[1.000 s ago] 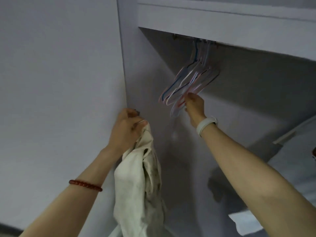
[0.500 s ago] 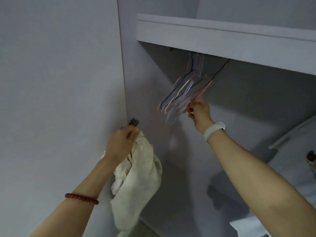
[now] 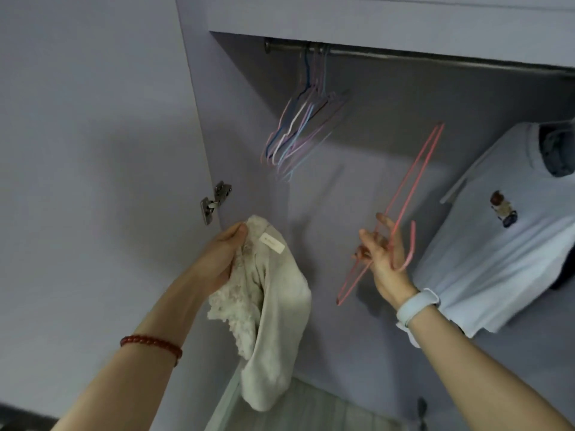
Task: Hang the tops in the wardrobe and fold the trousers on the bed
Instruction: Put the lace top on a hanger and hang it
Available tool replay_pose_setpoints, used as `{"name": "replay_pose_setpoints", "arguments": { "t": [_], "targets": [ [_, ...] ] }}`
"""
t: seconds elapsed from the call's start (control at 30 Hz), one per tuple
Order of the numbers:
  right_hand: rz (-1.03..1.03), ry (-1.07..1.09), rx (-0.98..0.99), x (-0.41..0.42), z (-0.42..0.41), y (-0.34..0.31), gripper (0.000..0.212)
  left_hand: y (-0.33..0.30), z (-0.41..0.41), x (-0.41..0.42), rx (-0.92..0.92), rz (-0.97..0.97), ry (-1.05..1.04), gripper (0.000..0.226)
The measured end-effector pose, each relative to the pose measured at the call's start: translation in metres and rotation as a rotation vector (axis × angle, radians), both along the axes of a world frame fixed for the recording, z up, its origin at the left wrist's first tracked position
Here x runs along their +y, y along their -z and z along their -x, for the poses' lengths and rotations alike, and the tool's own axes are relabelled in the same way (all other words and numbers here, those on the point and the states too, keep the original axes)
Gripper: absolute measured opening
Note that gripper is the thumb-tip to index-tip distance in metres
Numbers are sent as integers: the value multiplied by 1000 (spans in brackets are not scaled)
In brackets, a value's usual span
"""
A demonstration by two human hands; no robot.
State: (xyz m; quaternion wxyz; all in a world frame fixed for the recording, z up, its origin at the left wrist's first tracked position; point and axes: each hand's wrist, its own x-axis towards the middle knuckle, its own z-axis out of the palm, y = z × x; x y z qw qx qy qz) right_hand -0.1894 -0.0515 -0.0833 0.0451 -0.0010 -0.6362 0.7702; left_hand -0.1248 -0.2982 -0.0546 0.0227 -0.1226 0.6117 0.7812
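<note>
My left hand [image 3: 222,259] grips a cream-white top [image 3: 273,321] with a lace edge and a neck label, bunched and hanging down in front of the open wardrobe. My right hand [image 3: 384,259] holds a pink wire hanger [image 3: 413,185] at its hook end, off the rail, its long bars slanting up to the right. Several empty pastel hangers [image 3: 301,129] hang on the metal rail [image 3: 404,56] above, blurred as they swing.
A pale blue T-shirt [image 3: 497,237] with a small bear print hangs at the right inside the wardrobe. The wardrobe door [image 3: 93,181] stands open on the left, with a metal hinge [image 3: 214,202] on its edge. A shelf board [image 3: 373,17] runs above the rail.
My right hand has pulled the pink hanger off the rail and lowered it. My left hand with the top has dropped and moved right. The view has tilted down, showing the rail and T-shirt.
</note>
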Motion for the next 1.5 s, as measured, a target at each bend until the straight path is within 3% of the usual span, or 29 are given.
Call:
{"name": "replay_pose_setpoints", "arguments": {
  "t": [0.07,0.2,0.3,0.37,0.4,0.5,0.57,0.73,0.83,0.9,1.0,1.1,1.2,1.4,1.5],
  "targets": [
    [-130,121,-17,9,-15,9,29,7,2,3,-8,-18,29,27],
    [-658,173,21,26,-48,34,13,22,1,-1,-17,-35,256,27],
    [-626,171,150,41,-65,38,29,25,2,0,19,17,300,51],
    [-495,124,145,48,-71,30,22,22,3,7,44,128,230,64],
    [-412,87,128,52,-72,25,14,20,4,9,65,190,195,68],
    [-254,11,67,60,-68,15,27,10,8,11,138,346,80,67],
    [-332,-25,63,60,-66,8,25,1,12,10,184,447,56,61],
    [-952,64,126,56,-58,11,33,-25,16,12,235,890,78,71],
    [-1049,67,172,36,-53,6,27,-39,13,23,217,1104,163,72],
    [-1025,-8,215,21,-49,2,32,-45,8,36,206,1176,221,74],
    [-813,-91,237,5,-47,-6,36,-39,3,49,274,1256,322,74],
    [-677,-144,335,8,-46,-15,37,-29,2,44,287,1309,453,62],
    [-669,-268,346,15,-44,-20,36,-25,5,29,213,1222,409,58],
    [-743,-284,181,5,-47,-5,38,-27,-1,47,163,1108,287,80],
    [-617,-242,130,0,-49,0,37,-32,-4,55,177,996,286,74]
  ]
}}
